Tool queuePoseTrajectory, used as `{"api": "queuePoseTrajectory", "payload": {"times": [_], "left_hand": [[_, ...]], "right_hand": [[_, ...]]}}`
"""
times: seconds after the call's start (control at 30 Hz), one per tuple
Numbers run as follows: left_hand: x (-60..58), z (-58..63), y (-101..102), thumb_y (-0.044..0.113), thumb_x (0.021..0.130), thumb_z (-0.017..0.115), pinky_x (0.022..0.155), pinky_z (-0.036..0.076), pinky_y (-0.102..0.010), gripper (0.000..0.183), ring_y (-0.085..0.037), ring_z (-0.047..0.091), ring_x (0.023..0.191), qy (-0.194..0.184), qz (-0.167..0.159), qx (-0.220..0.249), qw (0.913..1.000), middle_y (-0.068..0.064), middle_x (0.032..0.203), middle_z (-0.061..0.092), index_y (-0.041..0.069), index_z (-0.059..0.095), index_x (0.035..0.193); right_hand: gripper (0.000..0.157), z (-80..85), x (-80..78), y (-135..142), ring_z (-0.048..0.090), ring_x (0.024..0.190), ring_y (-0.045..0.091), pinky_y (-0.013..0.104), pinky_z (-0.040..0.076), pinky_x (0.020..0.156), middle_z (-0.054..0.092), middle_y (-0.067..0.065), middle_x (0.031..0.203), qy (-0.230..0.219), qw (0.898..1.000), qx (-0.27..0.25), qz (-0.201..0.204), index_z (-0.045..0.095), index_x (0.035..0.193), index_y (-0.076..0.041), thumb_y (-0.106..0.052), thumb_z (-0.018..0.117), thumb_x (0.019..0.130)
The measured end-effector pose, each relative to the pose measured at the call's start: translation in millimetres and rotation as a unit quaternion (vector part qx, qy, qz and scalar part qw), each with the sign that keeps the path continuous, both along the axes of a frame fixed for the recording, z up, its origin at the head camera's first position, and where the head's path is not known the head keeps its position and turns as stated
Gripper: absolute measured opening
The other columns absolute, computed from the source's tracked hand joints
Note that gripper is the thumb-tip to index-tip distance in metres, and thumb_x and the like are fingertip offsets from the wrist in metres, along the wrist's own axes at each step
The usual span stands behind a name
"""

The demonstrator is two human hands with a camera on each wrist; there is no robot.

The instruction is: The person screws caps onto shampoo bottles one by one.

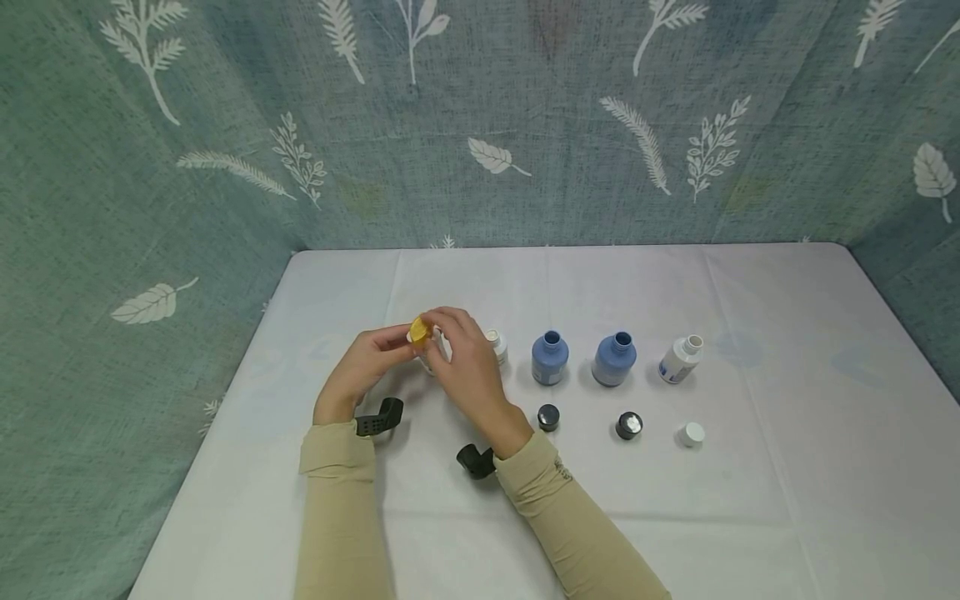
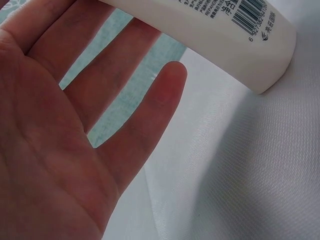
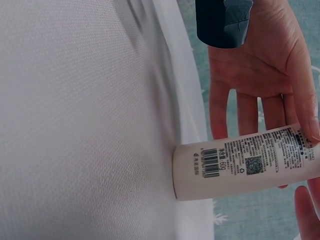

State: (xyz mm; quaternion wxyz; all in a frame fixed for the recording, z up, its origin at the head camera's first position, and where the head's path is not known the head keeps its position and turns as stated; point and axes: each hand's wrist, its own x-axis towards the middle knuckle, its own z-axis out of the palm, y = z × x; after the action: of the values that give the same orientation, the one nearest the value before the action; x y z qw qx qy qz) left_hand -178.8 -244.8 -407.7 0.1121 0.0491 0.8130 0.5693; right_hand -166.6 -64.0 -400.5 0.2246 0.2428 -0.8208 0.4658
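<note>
Leftmost is the held bottle [image 3: 245, 165]; rightward, four bottles [image 1: 550, 364] line the worktop [image 1: 840, 483], caps [image 1: 548, 417] before the last three!

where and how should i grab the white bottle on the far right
Probably grip the white bottle by its round body, below the neck, right hand coming from its right. It stands upright, mouth open, so avoid the top; a blue bottle stands on its left and a white cap lies in front.

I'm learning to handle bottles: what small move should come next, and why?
Perhaps twist the yellow cap loose with the right hand, which pinches it: the left hand grips the white bottle, and the blue bottles stand open behind black caps.
</note>
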Motion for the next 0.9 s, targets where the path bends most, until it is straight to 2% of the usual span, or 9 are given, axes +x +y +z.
{"api": "queuePoseTrajectory", "payload": {"times": [0.3, 0.43, 0.7, 0.8, 0.9], "left_hand": [[0.0, 0.4, -0.2, 0.03, 0.082, 0.064, 0.097, 0.03, -0.047, 0.044, -0.019, 0.045, 0.115, -0.008, 0.001, -0.003, 1.0, -0.004, 0.12, 0.056, 0.014, 0.057, 0.122], [0.0, 0.1, 0.5, 0.035, 0.079, 0.066, 0.096, 0.032, -0.046, 0.045, -0.018, 0.045, 0.115, -0.001, 0.001, -0.005, 1.0, -0.002, 0.12, 0.056, 0.016, 0.058, 0.12], [-1.3, -0.9, 0.4, 0.04, 0.076, 0.068, 0.093, 0.036, -0.043, 0.049, -0.018, 0.049, 0.11, 0.006, -0.003, -0.003, 1.0, -0.002, 0.116, 0.058, 0.016, 0.059, 0.118], [0.8, 4.8, 2.9, 0.037, 0.077, 0.068, 0.093, 0.036, -0.041, 0.047, -0.017, 0.05, 0.109, -0.001, -0.005, 0.003, 1.0, -0.003, 0.116, 0.058, 0.015, 0.06, 0.118], [0.5, 5.4, 3.0, 0.036, 0.078, 0.067, 0.093, 0.036, -0.041, 0.046, -0.017, 0.05, 0.108, -0.005, -0.007, 0.008, 0.9999, -0.003, 0.116, 0.058, 0.015, 0.059, 0.118]], "right_hand": [[0.04, -1.6, 0.1, 0.0, 0.05, 0.105, 0.007, 0.019, 0.043, 0.083, 0.05, -0.003, 0.121, -0.045, 0.999, -0.004, 0.013, 0.049, 0.124, -0.013, -0.018, 0.058, 0.085], [0.039, -1.6, -0.4, 0.3, 0.048, 0.103, 0.007, 0.017, 0.041, 0.082, 0.051, -0.003, 0.118, -0.049, 0.999, -0.007, 0.015, 0.05, 0.124, -0.013, -0.018, 0.058, 0.086], [0.034, -0.6, 0.4, 1.1, 0.049, 0.098, 0.008, 0.022, 0.044, 0.077, 0.052, -0.001, 0.111, -0.049, 0.999, 0.008, -0.008, 0.056, 0.118, -0.013, -0.019, 0.06, 0.085], [0.033, -0.3, 0.4, 1.1, 0.049, 0.098, 0.008, 0.021, 0.043, 0.076, 0.052, -0.001, 0.111, -0.048, 0.999, 0.01, -0.009, 0.057, 0.117, -0.013, -0.019, 0.061, 0.084], [0.033, -0.3, 0.3, 0.9, 0.05, 0.096, 0.009, 0.02, 0.043, 0.075, 0.052, -0.001, 0.109, -0.044, 0.999, 0.01, -0.01, 0.058, 0.116, -0.013, -0.019, 0.061, 0.084]]}}
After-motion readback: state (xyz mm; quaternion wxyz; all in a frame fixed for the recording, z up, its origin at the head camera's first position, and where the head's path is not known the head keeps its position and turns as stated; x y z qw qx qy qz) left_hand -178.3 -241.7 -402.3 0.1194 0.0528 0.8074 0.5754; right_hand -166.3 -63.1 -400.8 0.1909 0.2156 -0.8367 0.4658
